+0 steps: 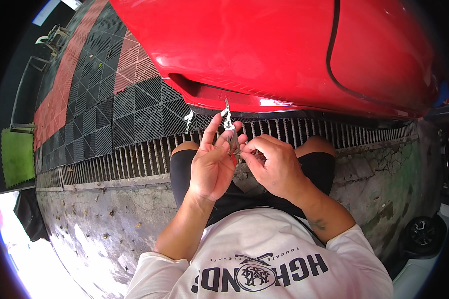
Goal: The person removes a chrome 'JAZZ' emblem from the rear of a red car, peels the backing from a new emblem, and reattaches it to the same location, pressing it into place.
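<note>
Silvery strip (228, 122) sits clasped in our left hand (213, 167), near the red car (264, 50), steadied this way, we judge, because our right hand (274, 164) seems to pinch its near end.

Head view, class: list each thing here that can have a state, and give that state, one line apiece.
Left hand: palm up, fingers spread, thumb bent in at the piece.
Right hand: thumb and fingertips pinched together at the piece's near end.
White-and-silver piece: held, jutting past the left fingers.
Red car panel: glossy.
Concrete floor: cracked.
Floor tiles: laid edge to edge.
</note>
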Tool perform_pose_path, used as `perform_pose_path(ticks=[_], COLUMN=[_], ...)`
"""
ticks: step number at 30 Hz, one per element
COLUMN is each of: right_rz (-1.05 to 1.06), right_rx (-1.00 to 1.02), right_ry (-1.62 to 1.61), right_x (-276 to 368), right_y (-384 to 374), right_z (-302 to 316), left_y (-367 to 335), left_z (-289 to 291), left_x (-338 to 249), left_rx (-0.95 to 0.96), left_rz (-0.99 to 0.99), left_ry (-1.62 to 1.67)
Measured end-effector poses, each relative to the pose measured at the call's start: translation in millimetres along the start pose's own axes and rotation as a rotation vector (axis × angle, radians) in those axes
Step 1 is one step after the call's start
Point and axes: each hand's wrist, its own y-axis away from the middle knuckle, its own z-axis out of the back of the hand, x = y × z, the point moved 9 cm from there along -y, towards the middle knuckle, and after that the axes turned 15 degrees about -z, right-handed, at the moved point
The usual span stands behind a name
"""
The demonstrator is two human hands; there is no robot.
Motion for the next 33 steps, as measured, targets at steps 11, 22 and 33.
perform_pose_path(ticks=[11,22,33], right_rz=[-0.021,0.013,0.264], right_rx=[0.013,-0.012,-0.121], right_ry=[-0.025,0.058,0.277], right_x=[-1,1,22], right_y=[4,11,22], right_z=[0,-5,-1], left_y=[4,9,9], left_z=[3,1,1], left_x=[2,3,-2], left_rx=[0.015,0.039,0.053], left_rz=[0.002,-0.003,-0.060], left_ry=[-0.016,0.047,-0.153])
